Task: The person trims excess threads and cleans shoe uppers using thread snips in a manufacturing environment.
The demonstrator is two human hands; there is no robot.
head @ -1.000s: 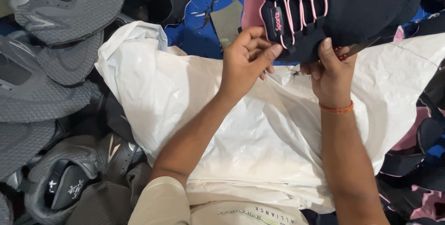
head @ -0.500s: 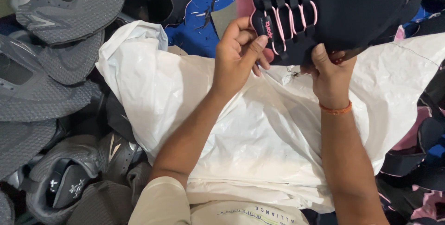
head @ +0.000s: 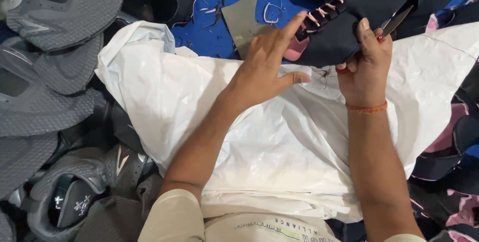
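Left of the white plastic sheet (head: 279, 137), grey shoe uppers (head: 55, 62) lie piled. Above the sheet's top edge, the left hand (head: 264, 67) steadies a dark pink-laced shoe upper (head: 344, 17) with open fingers; the right hand (head: 366, 65) grips its edge and small scissors (head: 394, 22). Trimming cleanly likely needs the fabric held taut.
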